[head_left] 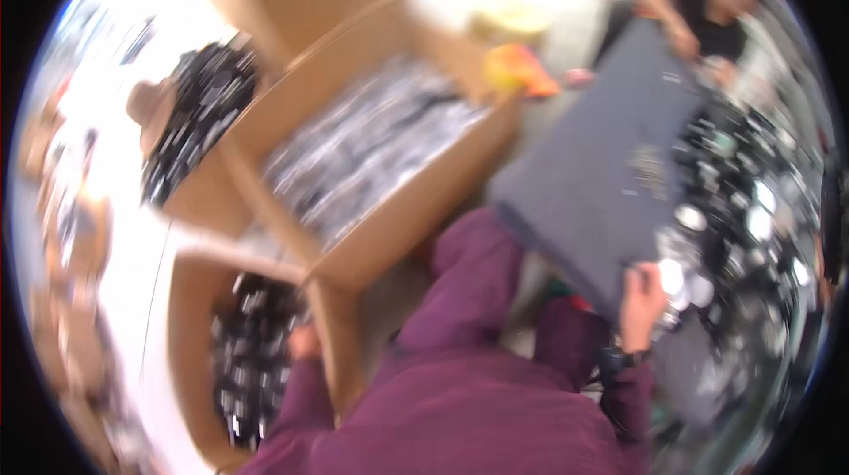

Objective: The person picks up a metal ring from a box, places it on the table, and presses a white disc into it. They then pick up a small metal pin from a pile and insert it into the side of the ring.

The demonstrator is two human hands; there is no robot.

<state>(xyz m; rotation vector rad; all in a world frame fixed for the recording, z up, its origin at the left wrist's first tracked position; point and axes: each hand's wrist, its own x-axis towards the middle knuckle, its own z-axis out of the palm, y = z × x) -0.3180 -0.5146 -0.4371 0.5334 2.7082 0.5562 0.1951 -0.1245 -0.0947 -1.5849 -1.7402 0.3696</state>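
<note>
The whole view is smeared by motion. My left hand [305, 342] is at the inner side of a small cardboard box [190, 325], beside its right wall. Its fingers are too blurred to show whether they grip the wall. Dark, shiny small pieces [252, 360] fill that box. My right hand [641, 305] is closed at the near corner of a large flat dark-grey panel [592, 157], which slants away from me to the right of my leg. Pale printed marks show on its face. The panel's far end reaches a co-worker's hand [681, 37].
A large open cardboard box [416, 232] ahead holds blurred silvery and grey items [371, 143]. Another heap of dark pieces [203, 95] lies left of it. At right is a wide pile of dark, shiny pieces [734, 183]. Something orange and yellow [517, 70] is beyond the box.
</note>
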